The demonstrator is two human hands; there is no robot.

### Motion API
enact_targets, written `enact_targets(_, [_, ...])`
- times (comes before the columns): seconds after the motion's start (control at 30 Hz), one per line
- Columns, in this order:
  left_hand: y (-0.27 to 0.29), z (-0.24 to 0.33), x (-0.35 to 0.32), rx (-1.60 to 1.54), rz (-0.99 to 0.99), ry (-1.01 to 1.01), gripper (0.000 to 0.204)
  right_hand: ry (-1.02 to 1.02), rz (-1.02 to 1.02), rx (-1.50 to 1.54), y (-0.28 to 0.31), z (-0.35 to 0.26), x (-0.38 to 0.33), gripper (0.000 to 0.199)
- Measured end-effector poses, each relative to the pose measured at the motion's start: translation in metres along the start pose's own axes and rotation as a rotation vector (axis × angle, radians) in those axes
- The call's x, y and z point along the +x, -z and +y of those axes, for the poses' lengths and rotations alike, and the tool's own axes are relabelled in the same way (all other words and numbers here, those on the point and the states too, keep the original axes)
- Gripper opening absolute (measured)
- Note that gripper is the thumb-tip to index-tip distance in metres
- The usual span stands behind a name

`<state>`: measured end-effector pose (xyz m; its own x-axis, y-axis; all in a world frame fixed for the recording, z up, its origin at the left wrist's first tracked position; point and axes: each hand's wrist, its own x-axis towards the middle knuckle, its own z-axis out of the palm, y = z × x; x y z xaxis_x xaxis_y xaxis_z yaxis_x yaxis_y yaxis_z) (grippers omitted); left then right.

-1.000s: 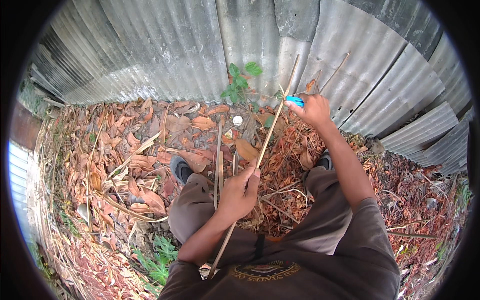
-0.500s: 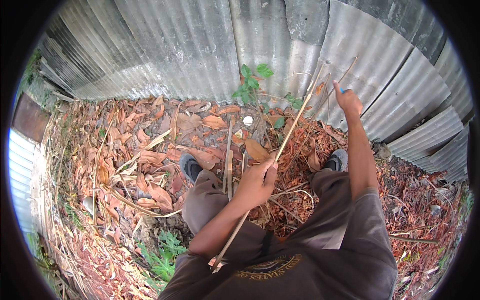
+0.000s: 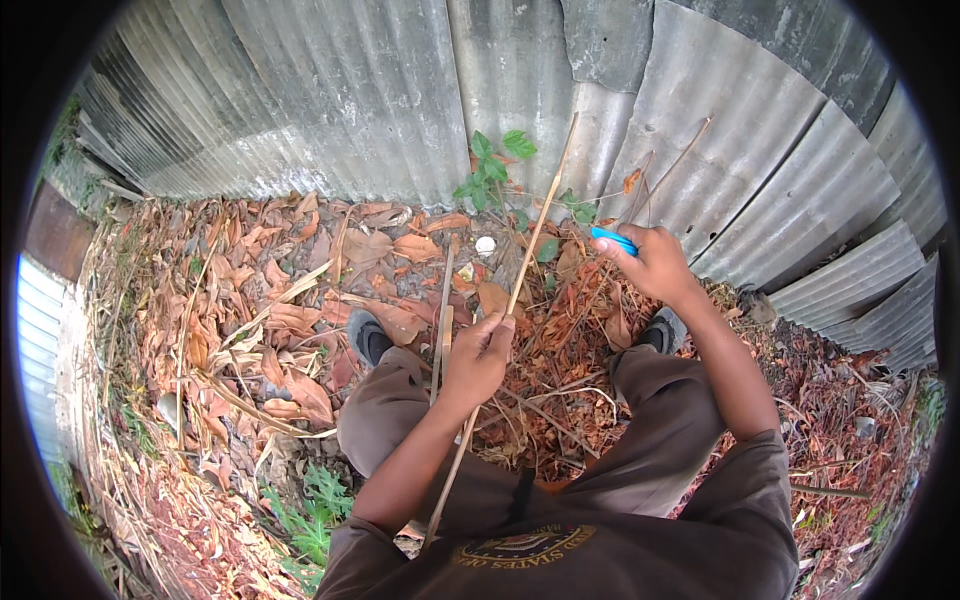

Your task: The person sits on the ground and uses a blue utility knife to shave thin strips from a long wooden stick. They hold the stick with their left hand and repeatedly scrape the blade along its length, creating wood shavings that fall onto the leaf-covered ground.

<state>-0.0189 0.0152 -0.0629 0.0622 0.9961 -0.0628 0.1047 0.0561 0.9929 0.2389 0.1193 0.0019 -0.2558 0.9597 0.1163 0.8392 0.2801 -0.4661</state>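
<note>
Left hand (image 3: 478, 362) clenched around thin stick (image 3: 515, 300), right hand (image 3: 652, 265) gripping blue-handled tool (image 3: 612, 238)

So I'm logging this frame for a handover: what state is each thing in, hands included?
Left hand: closed around the long thin stick.
Long thin stick: held slanting, top end up against the corrugated metal wall.
Right hand: closed on a blue-handled tool.
Blue-handled tool: gripped, blade hidden.
Dry leaves: lying loose on the ground.
</note>
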Motion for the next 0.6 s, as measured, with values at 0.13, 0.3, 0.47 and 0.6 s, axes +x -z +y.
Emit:
enact_targets(0.13, [-0.006,0.039,0.025,0.203,-0.033,-0.084,0.043,0.020,-0.006,0.034,-0.017,-0.017,-0.013,0.062])
enact_targets(0.3, [-0.011,0.052,0.026,-0.014,-0.122,-0.052,0.050,0.053,0.050,-0.008,-0.022,-0.018,-0.005,0.056])
enact_targets(0.47, [-0.004,0.054,0.016,-0.167,-0.106,0.055,0.050,0.145,0.147,0.045,-0.036,-0.024,-0.003,0.058])
enact_targets(0.6, [0.000,0.056,0.021,-0.171,-0.112,0.047,0.050,0.154,0.174,0.069,-0.040,-0.031,0.002,0.060])
